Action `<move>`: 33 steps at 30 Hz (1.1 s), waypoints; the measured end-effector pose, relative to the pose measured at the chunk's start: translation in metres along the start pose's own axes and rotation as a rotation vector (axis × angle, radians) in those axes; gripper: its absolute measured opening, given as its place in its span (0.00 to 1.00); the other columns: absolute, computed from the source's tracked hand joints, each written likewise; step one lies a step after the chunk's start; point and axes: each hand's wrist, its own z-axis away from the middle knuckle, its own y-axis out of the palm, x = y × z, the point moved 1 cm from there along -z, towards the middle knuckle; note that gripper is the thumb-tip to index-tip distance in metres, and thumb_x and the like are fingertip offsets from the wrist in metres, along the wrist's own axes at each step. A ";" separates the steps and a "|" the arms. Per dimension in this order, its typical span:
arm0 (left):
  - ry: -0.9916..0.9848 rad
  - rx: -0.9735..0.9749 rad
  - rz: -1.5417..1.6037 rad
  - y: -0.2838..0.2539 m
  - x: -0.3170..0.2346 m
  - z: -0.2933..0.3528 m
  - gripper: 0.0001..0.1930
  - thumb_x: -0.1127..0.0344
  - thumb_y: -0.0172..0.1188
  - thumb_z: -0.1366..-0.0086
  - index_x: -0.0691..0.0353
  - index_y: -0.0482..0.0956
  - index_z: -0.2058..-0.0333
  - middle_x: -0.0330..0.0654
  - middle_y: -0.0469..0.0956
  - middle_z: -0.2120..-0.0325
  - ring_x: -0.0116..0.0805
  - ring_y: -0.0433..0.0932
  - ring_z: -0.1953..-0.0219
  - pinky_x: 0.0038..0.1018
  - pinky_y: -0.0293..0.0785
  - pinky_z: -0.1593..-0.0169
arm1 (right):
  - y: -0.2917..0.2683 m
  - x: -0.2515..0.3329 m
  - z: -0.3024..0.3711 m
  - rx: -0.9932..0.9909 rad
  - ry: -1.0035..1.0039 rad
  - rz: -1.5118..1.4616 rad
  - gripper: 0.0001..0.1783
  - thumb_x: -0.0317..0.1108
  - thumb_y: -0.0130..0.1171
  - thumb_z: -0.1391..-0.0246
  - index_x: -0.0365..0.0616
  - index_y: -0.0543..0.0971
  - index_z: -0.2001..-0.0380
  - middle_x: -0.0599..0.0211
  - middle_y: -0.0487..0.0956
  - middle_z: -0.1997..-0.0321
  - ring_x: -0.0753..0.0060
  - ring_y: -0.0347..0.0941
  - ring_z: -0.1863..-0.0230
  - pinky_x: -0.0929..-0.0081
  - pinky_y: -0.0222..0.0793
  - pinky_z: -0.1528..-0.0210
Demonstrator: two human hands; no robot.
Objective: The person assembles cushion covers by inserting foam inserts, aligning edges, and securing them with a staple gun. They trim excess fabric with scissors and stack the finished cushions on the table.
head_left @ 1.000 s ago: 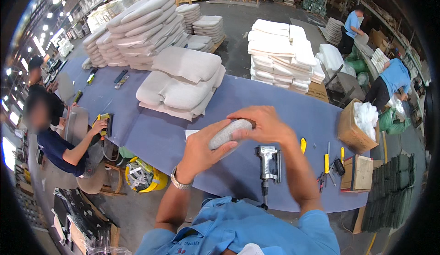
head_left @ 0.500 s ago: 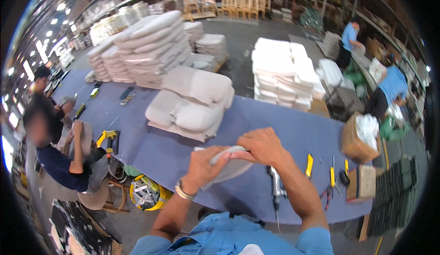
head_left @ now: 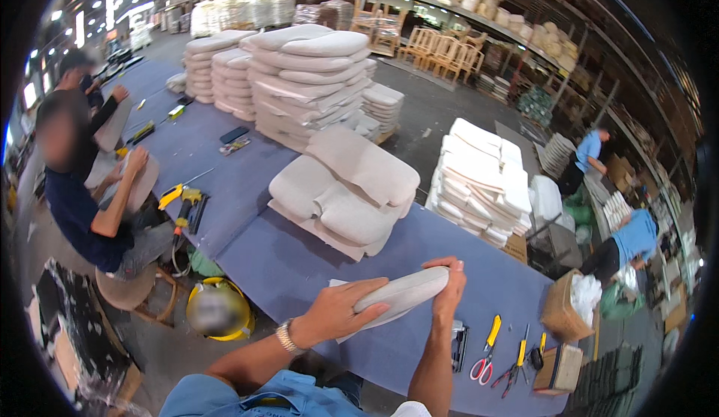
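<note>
A light grey fabric-covered seat cushion (head_left: 404,295) is held up at an angle over the near part of the blue-covered table. My left hand (head_left: 337,316) grips its left end, thumb on the near face and fingers over the top. Around the right end, my right hand (head_left: 449,288) is closed with its fingers at the tip. Loose pale fabric shows beneath the left hand. Just beyond lies a low pile of similar cushions (head_left: 341,196). To the right of my right forearm is a nail or staple gun (head_left: 459,346), partly hidden by it.
On the right lie a yellow utility knife (head_left: 493,331), red-handled scissors (head_left: 481,370), pliers (head_left: 511,374) and a small box (head_left: 558,368). Tall cushion stacks (head_left: 307,87) stand at the back left. A yellow air gun (head_left: 183,209) lies near two seated people. A yellow bucket (head_left: 247,325) stands below.
My view has swung, shifting the table's contents. The cushion has turned, showing its long rounded side. My right hand has moved from its top edge to its right end; the left still grips it.
</note>
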 end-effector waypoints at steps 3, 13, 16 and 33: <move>-0.010 0.131 -0.227 -0.033 -0.014 -0.001 0.28 0.48 0.63 0.32 0.63 0.76 0.43 0.48 0.84 0.53 0.49 0.86 0.59 0.37 0.83 0.58 | 0.027 0.002 0.020 0.015 0.003 0.022 0.39 0.59 0.33 0.28 0.35 0.82 0.69 0.61 0.82 0.71 0.69 0.75 0.70 0.70 0.68 0.65; -0.018 0.219 -0.478 -0.071 -0.013 -0.001 0.30 0.44 0.65 0.36 0.60 0.75 0.44 0.46 0.84 0.57 0.47 0.85 0.62 0.38 0.82 0.63 | 0.092 -0.026 0.070 0.138 -0.120 0.233 0.26 0.44 0.35 0.28 0.40 0.81 0.66 0.55 0.82 0.62 0.48 0.76 0.54 0.56 0.66 0.46; -0.032 0.150 -0.508 -0.082 -0.001 0.024 0.27 0.44 0.68 0.39 0.60 0.79 0.50 0.44 0.85 0.65 0.46 0.86 0.67 0.37 0.82 0.66 | 0.079 -0.070 0.089 0.036 -0.136 0.307 0.25 0.42 0.37 0.29 0.41 0.81 0.67 0.55 0.82 0.62 0.49 0.76 0.55 0.56 0.66 0.47; 0.253 -0.009 -0.418 -0.104 0.013 0.099 0.27 0.46 0.80 0.53 0.60 0.86 0.61 0.42 0.87 0.67 0.40 0.86 0.69 0.32 0.81 0.65 | 0.005 -0.252 0.204 -0.600 0.925 -0.769 0.42 0.70 0.35 0.32 0.42 0.77 0.44 0.57 0.80 0.42 0.51 0.74 0.40 0.55 0.65 0.35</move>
